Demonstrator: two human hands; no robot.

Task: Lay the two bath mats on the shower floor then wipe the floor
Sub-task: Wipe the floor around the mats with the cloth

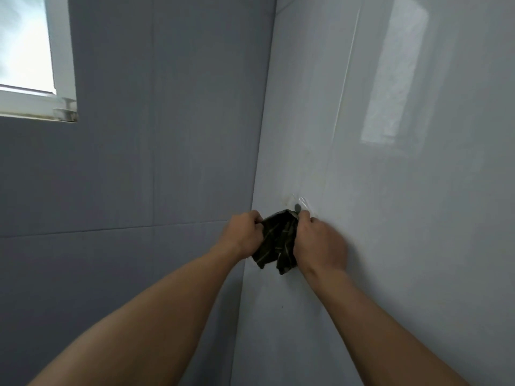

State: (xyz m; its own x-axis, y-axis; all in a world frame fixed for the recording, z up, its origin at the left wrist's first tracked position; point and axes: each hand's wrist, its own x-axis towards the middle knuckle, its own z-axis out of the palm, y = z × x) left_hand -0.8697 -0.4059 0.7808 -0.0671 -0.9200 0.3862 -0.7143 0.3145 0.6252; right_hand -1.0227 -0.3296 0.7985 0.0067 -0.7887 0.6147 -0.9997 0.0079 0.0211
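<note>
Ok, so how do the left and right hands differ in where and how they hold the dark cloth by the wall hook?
The left hand grips the dark cloth by its left edge, away from the hook; the right hand holds its upper right part just under that hook. The left hand is in front of the wall corner; the right hand is close against the paler right wall. Both curl their fingers on the same cloth, at about the same height.
</note>
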